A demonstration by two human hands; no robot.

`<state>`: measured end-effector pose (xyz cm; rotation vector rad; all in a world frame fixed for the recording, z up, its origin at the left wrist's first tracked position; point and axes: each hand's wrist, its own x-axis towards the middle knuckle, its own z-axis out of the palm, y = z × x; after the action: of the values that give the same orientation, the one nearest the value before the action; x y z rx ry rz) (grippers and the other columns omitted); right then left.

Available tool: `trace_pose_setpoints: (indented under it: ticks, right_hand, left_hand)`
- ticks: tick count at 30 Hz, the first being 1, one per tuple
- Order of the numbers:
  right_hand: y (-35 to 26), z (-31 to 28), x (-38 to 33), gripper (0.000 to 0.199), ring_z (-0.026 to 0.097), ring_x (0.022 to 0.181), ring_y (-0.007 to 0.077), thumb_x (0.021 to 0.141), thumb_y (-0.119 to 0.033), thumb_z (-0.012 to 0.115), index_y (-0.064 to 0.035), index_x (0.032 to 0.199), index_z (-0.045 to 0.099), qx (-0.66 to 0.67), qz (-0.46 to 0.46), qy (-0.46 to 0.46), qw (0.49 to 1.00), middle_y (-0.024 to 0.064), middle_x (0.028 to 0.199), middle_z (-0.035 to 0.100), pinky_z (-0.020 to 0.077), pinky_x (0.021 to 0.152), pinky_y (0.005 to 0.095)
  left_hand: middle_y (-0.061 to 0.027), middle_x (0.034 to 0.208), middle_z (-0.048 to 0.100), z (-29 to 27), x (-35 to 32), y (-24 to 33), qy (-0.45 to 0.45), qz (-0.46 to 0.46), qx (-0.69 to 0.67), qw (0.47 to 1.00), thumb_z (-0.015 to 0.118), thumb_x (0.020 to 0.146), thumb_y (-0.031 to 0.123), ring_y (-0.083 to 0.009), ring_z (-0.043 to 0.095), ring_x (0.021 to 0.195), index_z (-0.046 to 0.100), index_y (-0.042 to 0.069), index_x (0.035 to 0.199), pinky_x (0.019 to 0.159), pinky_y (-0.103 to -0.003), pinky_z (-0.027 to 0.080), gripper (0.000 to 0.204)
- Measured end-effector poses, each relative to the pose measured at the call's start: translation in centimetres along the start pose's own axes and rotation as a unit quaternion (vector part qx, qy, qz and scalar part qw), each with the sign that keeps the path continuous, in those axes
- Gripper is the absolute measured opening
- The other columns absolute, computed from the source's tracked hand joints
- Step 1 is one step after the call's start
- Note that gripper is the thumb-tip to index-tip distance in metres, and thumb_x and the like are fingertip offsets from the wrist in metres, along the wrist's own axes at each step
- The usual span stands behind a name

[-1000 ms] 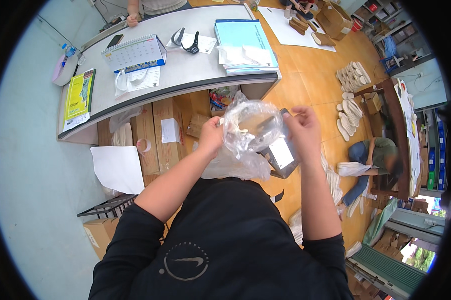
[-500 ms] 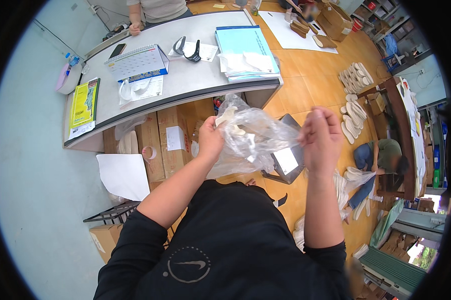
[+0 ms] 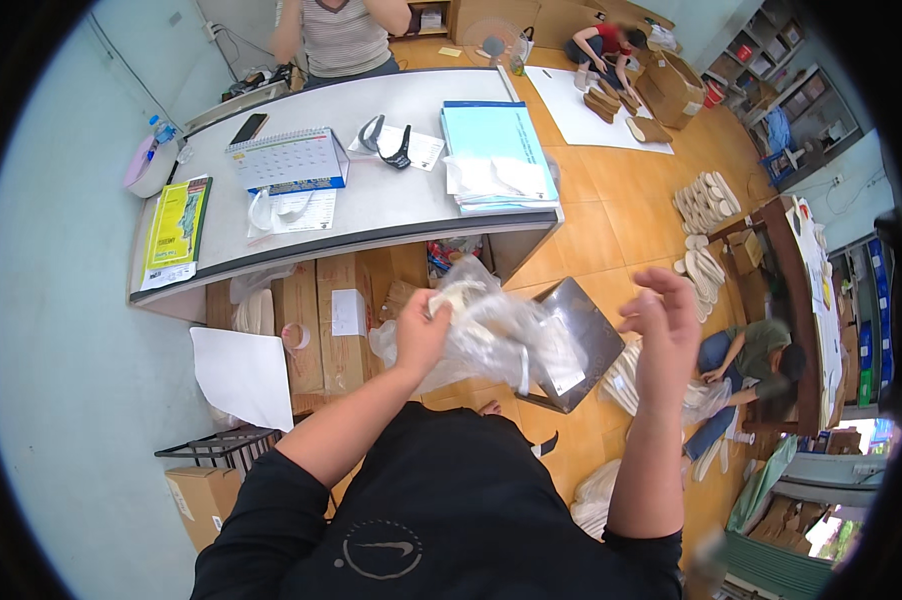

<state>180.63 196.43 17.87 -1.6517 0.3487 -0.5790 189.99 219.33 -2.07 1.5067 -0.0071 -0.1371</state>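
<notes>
A crumpled clear plastic bag (image 3: 491,330) hangs in front of me, blurred by motion, with cream-coloured pieces inside whose kind I cannot make out. My left hand (image 3: 423,335) pinches the bag's upper left side together with one of those pale pieces. To the right of the bag and apart from it, my right hand (image 3: 663,315) is raised with its fingers loosely bent and spread, and nothing shows in it. Below the bag stands a dark stool-like box (image 3: 596,335) with a white sheet (image 3: 561,372) on it, partly hidden by the plastic.
A desk (image 3: 391,205) ahead holds a calendar (image 3: 289,160), blue folders (image 3: 496,150), dark straps (image 3: 395,148) and a phone (image 3: 250,128). Cartons (image 3: 346,340) sit beneath it. Pale soles (image 3: 706,200) lie on the floor at right. Several people are nearby, one seated at right (image 3: 761,350).
My right hand has come away from the plastic bag, its fingers now apart. The bag has swung down and lower right, still in my left hand. The view has tilted up somewhat.
</notes>
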Motion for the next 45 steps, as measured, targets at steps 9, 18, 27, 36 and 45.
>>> trace_pose_setpoints:
  ticks: [9,18,27,36,45]
  right_hand:
    - [9.5,8.2,-5.9,0.080,0.060,0.112,0.0317,0.076,-0.036,0.077,-0.0002,0.137,0.039,-0.306,0.184,-0.276,0.893,0.0232,0.117,0.062,0.0456,0.095,0.0364]
    - [9.5,2.7,-2.4,0.042,0.061,0.092,0.0150,0.082,0.001,0.064,0.0013,0.123,0.056,-0.006,0.228,-0.137,0.964,0.0097,0.111,0.063,0.0499,0.081,0.0291]
    - [6.0,-2.8,-0.8,0.046,0.058,0.104,0.0163,0.082,0.000,0.062,0.0000,0.127,0.055,0.033,0.192,-0.071,0.978,0.0075,0.117,0.061,0.0458,0.092,0.0290]
    - [9.0,-1.7,-3.6,0.041,0.058,0.100,0.0132,0.079,-0.006,0.066,-0.0005,0.119,0.058,0.028,0.205,-0.293,0.933,0.0043,0.108,0.064,0.0471,0.089,0.0303]
    - [16.7,4.5,-2.9,0.036,0.064,0.100,0.0369,0.083,-0.019,0.061,-0.0061,0.116,0.060,-0.329,0.158,-0.303,0.880,0.0235,0.112,0.063,0.0503,0.085,0.0445]
  left_hand:
    - [-0.0061,0.085,0.065,0.6,-3.2,0.5,-0.120,-0.058,0.097,0.986,0.061,0.089,0.010,-0.0078,0.057,0.075,0.055,0.001,0.102,0.064,-0.025,0.047,0.016]
    - [-0.0127,0.081,0.068,-6.5,0.0,3.0,-0.412,0.051,0.532,0.738,0.073,0.079,0.031,-0.0272,0.065,0.077,0.066,0.003,0.098,0.070,-0.038,0.050,0.034]
    - [-0.0060,0.098,0.063,-9.7,4.4,4.5,-0.490,-0.220,0.272,0.799,0.078,0.076,0.035,-0.0121,0.054,0.095,0.062,0.009,0.120,0.072,-0.031,0.047,0.054]
    - [-0.0014,0.056,0.046,-2.9,4.8,9.8,-0.289,-0.303,0.108,0.902,0.047,0.100,0.023,-0.0096,0.040,0.040,0.060,0.002,0.113,0.038,-0.025,0.033,0.027]
    - [-0.0014,0.056,0.046,7.5,-4.3,11.6,-0.229,-0.332,-0.023,0.915,0.034,0.103,0.043,-0.0114,0.038,0.036,0.047,0.011,0.133,0.032,-0.026,0.029,0.046]
